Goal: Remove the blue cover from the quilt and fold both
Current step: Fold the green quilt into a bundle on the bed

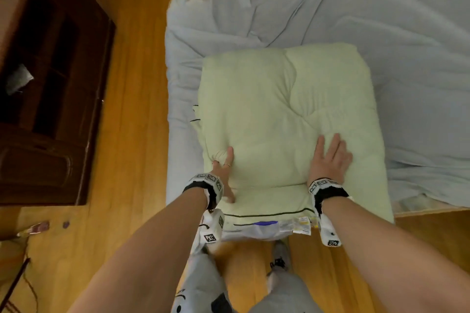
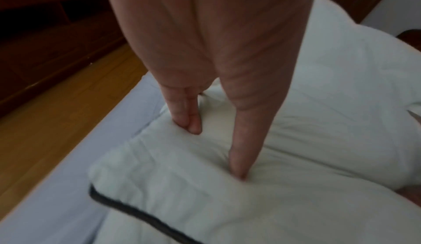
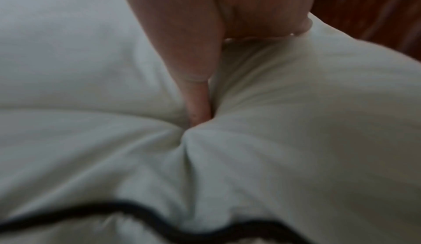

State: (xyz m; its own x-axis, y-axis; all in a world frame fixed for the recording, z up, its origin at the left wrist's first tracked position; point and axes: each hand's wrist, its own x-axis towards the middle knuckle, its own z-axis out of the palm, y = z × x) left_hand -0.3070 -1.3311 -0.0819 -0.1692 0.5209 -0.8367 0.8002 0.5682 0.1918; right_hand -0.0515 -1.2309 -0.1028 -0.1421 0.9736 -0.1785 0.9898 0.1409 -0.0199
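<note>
The pale green quilt [image 1: 279, 109] lies folded into a thick square with dark piping [image 1: 267, 213] along its near edge. It sits on the blue cover [image 1: 381, 20], which is spread wrinkled over the bed. My left hand [image 1: 223, 168] presses straight fingers [image 2: 189, 118] into the quilt [image 2: 318, 139] near its front left corner, denting the padding beside the cover [image 2: 56, 202]. My right hand [image 1: 330, 160] lies flat with fingers spread on the front right part. In the right wrist view a finger [image 3: 198, 100] sinks into a crease of the quilt [image 3: 296, 121].
A dark wooden cabinet [image 1: 50, 84] stands to the left across a strip of wooden floor [image 1: 134, 109]. White labels [image 1: 297, 226] hang at the quilt's near edge. My legs in grey trousers [image 1: 203, 287] stand against the bed's front. Small items [image 1: 38, 227] lie on the floor.
</note>
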